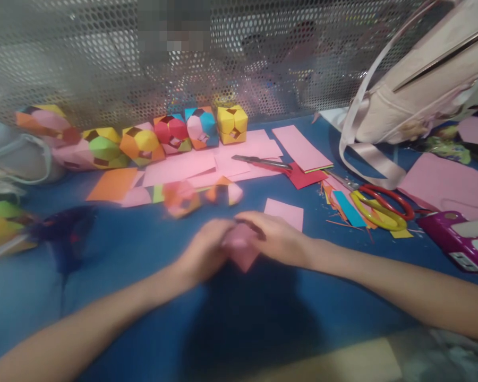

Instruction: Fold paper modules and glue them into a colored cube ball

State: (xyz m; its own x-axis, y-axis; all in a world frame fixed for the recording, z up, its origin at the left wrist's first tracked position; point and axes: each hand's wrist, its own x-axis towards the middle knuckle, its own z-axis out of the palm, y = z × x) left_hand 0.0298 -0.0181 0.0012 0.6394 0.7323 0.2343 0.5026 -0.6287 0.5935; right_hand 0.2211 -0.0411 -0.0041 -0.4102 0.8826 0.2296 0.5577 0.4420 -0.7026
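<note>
Between my two hands, over the blue table [143, 297], is a piece of pink paper [244, 249] with one corner pointing toward me. My left hand [211, 246] is closed on its left side, and my right hand [276, 239] grips it from the right and above. Blur hides how the paper is folded and where the fingertips lie. Just beyond my right hand lies a square pink sheet [287, 213]. Two small folded paper pieces, one orange and pink [181, 199] and one orange and white [224, 192], lie ahead of my left hand.
Several folded paper cubes, one yellow [233, 124], line the perforated metal panel [103, 63]. A cutter knife [261, 161] rests on pink sheets. Scissors [382, 207], paper scraps and a purple device [452, 241] are right, below a pale bag [414, 79]. A dark glue gun [69, 233] stands left.
</note>
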